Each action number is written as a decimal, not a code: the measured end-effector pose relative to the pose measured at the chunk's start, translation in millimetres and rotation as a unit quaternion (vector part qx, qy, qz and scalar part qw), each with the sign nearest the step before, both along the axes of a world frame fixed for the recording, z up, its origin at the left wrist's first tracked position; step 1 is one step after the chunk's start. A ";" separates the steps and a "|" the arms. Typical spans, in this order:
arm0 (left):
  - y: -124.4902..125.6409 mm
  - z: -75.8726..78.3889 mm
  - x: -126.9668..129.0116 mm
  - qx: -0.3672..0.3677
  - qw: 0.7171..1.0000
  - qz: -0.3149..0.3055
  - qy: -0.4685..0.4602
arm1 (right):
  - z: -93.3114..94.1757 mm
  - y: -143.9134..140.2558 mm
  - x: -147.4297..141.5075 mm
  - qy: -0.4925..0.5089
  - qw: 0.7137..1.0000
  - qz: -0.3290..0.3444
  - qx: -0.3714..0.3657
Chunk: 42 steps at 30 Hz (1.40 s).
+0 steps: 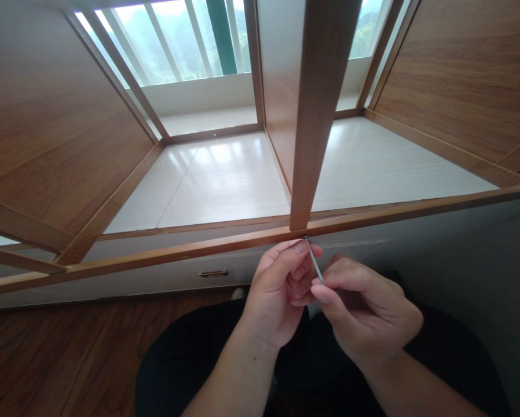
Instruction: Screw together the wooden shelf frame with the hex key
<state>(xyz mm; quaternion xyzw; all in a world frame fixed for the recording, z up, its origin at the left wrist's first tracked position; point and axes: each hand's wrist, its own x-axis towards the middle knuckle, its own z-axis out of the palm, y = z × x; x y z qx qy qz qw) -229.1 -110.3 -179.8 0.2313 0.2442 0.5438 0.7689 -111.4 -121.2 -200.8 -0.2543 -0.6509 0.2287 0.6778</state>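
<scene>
The left hand (277, 295) and right hand (364, 313) meet just under the front rail (190, 252) of a wooden frame, at the foot of the upright post (316, 116). Between them is one thin screw (315, 266), slanting from the right fingertips up toward 11 o'clock, its head touching the rail's underside right below the post. The right hand pinches the screw's lower end between thumb and forefinger; the left is curled, its forefinger steadying the upper end.

To do this well, I judge the screw should stand straight in line with the post, not slanted, and stay centred on the rail so it bites the post's core.

Count: one screw, two hands, one post, one front rail, one brass handle (213, 273) at 9 o'clock from the hands.
</scene>
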 end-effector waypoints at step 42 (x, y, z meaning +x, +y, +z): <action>2.2 -0.5 -0.9 0.022 0.998 0.039 0.040 | -13.6 12.8 16.1 -0.082 0.994 0.040 0.060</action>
